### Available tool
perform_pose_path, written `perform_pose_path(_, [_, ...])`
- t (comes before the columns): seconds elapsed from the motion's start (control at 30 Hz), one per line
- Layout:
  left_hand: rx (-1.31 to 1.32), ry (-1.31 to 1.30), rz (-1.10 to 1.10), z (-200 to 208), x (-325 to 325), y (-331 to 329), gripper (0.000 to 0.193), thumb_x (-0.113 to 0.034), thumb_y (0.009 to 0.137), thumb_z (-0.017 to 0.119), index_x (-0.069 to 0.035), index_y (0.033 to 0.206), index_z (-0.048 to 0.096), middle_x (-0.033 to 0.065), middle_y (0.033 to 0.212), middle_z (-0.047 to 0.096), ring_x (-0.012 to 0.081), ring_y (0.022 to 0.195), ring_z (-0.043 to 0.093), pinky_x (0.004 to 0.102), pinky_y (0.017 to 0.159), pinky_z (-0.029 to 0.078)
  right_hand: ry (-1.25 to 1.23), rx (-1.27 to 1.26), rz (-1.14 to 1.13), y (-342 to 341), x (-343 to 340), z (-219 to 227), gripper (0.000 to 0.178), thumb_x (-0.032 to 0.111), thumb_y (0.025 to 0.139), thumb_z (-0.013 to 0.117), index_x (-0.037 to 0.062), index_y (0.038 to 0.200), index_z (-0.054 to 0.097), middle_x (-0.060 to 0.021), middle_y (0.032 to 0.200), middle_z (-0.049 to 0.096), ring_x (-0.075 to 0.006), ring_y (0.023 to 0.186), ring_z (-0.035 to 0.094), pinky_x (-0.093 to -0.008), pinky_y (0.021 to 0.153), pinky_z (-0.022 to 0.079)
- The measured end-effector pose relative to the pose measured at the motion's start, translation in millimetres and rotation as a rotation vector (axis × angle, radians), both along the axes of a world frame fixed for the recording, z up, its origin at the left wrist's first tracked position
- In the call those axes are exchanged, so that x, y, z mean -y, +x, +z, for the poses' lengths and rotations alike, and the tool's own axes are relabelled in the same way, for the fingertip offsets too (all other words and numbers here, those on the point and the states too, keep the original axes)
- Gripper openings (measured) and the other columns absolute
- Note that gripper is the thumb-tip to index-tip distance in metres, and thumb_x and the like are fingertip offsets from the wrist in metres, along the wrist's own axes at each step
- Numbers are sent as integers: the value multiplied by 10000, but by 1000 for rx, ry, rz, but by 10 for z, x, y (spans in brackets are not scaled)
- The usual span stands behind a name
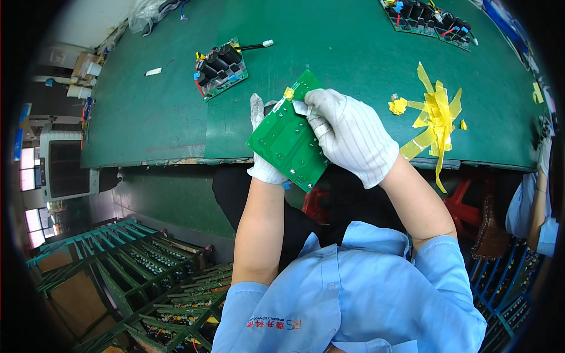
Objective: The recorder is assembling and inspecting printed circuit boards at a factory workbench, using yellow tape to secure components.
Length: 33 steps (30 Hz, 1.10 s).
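Observation:
A green circuit board [285, 144] is tilted in front of me, its solder side turned up. Gripping it from behind at its left side is my left hand [268, 169], in a white glove; most of those fingers are hidden by the board. My right hand [356, 135], in a striped white glove, is closed over the board's upper right part. Between its thumb and fingers is a small flat pale piece [300, 108], whose kind I cannot make out. Beside that piece, a bit of yellow tape [289, 93] sits on the board near its top corner.
On the green table [329, 35], a populated board [220, 69] lies at left and more boards [429, 20] at far right. Crumpled yellow tape strips [438, 117] lie to my right. Racks [147, 265] of boards stand below left; red stools [468, 206] are under the table.

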<state>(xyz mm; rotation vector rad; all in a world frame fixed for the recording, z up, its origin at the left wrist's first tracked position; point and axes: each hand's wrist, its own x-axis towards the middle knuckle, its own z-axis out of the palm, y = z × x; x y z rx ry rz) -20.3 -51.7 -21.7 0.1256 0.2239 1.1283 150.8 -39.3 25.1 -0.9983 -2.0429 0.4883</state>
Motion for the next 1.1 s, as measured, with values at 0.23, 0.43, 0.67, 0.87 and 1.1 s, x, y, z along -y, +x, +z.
perform_pose_path(0.23, [-22, -18, 5, 44, 17, 11, 713, -725, 920, 363, -115, 1214, 587, 110, 1095, 647, 243, 1010, 630, 419, 919, 513, 95, 30, 49, 46, -35, -19, 115, 103, 876, 573, 83, 990, 567, -121, 828, 579, -322, 749, 609, -421, 614, 503])
perform_pose_path(0.43, [-74, -36, 2, 16, -23, -50, 690, -728, 901, 416, -119, 1168, 605, 113, 1102, 647, 256, 985, 647, 428, 880, 538, 146, 59, 88, 52, -119, -30, 127, 109, 861, 581, 80, 985, 574, -116, 840, 588, -320, 756, 616, -429, 604, 507])
perform_pose_path(0.67, [-49, -55, -19, 49, -26, -31, 729, -756, 879, 421, -127, 1208, 588, 115, 1165, 621, 288, 1075, 621, 481, 941, 513, 137, 78, 114, 28, -181, -44, 320, 108, 866, 541, 79, 1180, 597, -136, 863, 581, -335, 730, 617, -439, 595, 508])
perform_pose_path(0.87, [-35, -16, -22, 67, -21, 9, 744, -760, 887, 391, -134, 1248, 570, 119, 1224, 597, 294, 1123, 593, 492, 966, 491, 101, 53, 194, 113, -224, -53, 360, 104, 892, 520, 75, 1244, 585, -169, 925, 614, -339, 784, 631, -422, 662, 531])
perform_pose_path(1.1, [-145, -15, 49, 27, -3, 41, 772, -686, 914, 427, -59, 1357, 509, 161, 1265, 600, 324, 1093, 609, 472, 946, 507, 13, -261, 75, 400, 42, -114, 397, 72, 918, 512, 54, 1313, 546, -172, 926, 620, -349, 793, 614, -429, 699, 519])
